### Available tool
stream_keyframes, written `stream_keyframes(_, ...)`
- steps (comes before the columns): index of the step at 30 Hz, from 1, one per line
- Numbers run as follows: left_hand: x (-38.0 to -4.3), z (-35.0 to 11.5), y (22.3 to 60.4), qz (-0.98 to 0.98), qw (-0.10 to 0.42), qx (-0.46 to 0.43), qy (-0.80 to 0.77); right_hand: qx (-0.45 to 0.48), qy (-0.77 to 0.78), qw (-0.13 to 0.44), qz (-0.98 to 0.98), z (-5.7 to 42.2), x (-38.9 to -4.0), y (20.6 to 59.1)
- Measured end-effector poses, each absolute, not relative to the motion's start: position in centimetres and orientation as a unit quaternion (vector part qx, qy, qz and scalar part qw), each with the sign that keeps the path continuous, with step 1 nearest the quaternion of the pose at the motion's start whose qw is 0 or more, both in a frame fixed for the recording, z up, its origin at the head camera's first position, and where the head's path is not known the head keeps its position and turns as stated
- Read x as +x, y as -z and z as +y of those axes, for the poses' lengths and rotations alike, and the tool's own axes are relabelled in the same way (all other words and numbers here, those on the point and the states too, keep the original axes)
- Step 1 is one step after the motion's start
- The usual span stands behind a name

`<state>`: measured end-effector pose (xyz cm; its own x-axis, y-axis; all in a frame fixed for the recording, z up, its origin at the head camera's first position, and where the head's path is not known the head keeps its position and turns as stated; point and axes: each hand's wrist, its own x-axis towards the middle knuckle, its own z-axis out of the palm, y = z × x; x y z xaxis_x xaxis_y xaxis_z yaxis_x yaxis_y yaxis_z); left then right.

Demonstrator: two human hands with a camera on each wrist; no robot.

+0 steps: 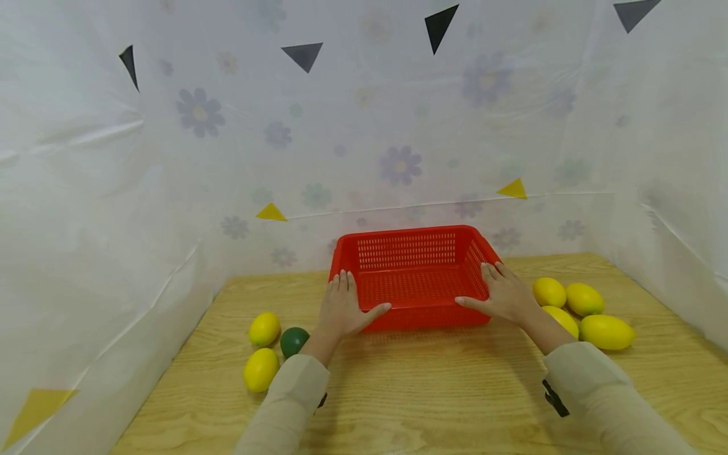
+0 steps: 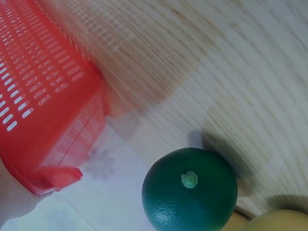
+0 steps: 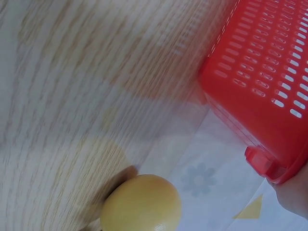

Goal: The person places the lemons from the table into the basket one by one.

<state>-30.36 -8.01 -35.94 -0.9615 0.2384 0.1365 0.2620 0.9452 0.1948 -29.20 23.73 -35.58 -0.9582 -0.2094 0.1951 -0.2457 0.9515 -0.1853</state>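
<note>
A red perforated plastic basket (image 1: pixel 421 316) is at the table's back middle, and no items show inside it. My left hand (image 1: pixel 343 308) rests at its near left corner, fingers straight along the left rim and thumb stretched over the front rim. At the near right corner my right hand (image 1: pixel 504 295) rests the same way, its thumb pointing inward. In the left wrist view the basket's corner (image 2: pixel 57 139) shows, with part of the hand at the rim. The right wrist view has the opposite corner (image 3: pixel 250 110), and a bit of hand touches the rim there.
Left of the basket lie two yellow lemons (image 1: pixel 264 329) and a dark green round fruit (image 1: pixel 294 342), partly behind the left forearm. Several more lemons (image 1: pixel 584 299) lie to the right, close to the right forearm. White patterned sheeting (image 1: pixel 341 158) encloses the wooden table (image 1: pixel 421 392).
</note>
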Motion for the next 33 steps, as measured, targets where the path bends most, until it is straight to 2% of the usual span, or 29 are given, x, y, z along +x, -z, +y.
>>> stream_keyframes(33,-30.00,-8.14,35.98,-0.986,0.063,-0.121,0.094,0.121,-0.103,0.098,-0.982,23.35,-28.91,35.78)
